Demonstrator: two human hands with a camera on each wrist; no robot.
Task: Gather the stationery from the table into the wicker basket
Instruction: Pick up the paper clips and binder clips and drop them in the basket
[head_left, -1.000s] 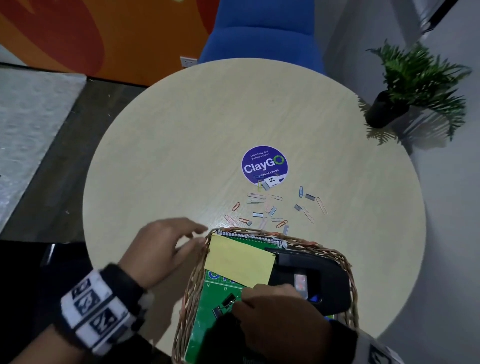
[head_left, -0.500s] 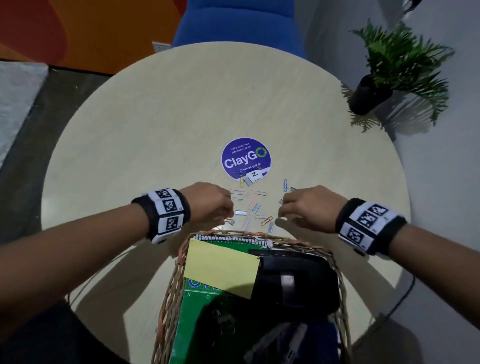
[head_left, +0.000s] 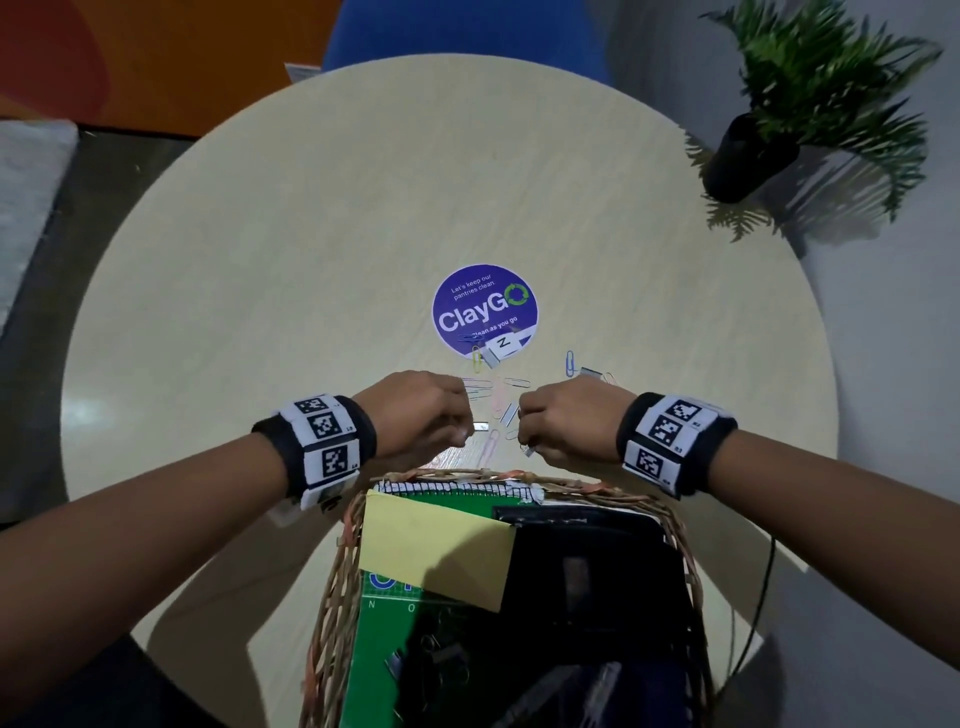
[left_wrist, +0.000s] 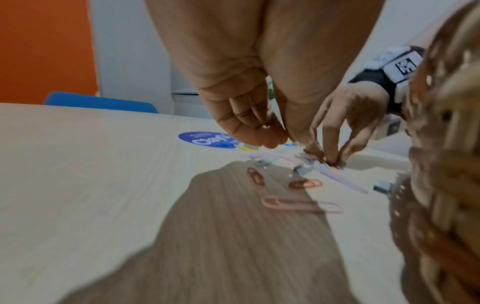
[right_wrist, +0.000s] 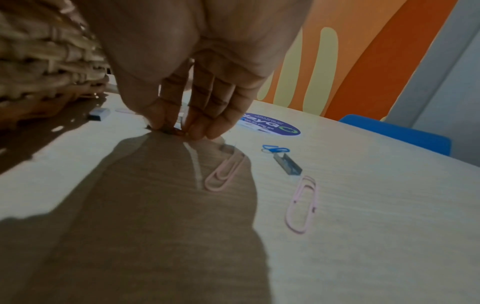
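Wicker basket (head_left: 332, 597) just behind both wrists. Right hand (head_left: 569, 421) fingertips (right_wrist: 166, 123) pinched on small clips on table (head_left: 311, 260); left hand (head_left: 415, 410) fingers curled together, contents unclear. Pink paper clips (right_wrist: 302, 203) just past fingertips.

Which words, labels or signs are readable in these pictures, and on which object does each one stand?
"Let's keep our pantries clean.": round purple sticker on the table.
"ClayGO": same sticker, large letters.
"Clean as you go": same sticker, partly covered by clips.
"N O": green notebook in the wicker basket; larger blue letters above are hidden.
Square codes on both wristbands: patterns, with print too small to read.
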